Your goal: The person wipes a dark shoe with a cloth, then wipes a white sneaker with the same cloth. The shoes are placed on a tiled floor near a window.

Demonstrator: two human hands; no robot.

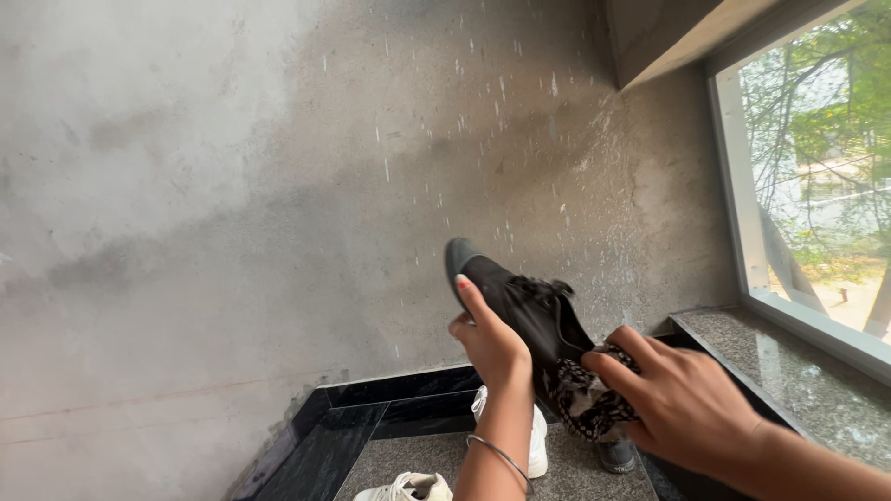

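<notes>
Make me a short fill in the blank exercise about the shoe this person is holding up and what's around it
1. The left hand holds up a ____ canvas lace-up shoe, toe uppermost.
2. The right hand presses a black-and-white patterned ____ against that shoe.
3. On the grey speckled stone floor below lie shoes of ____ colour.
4. A thin metal bangle circles the ____ wrist.

Missing words: black; cloth; white; left

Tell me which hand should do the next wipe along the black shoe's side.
Right, probably. The right hand already presses the patterned cloth against the black shoe near its heel end. The left hand grips the shoe near the toe, holding it up.
</notes>
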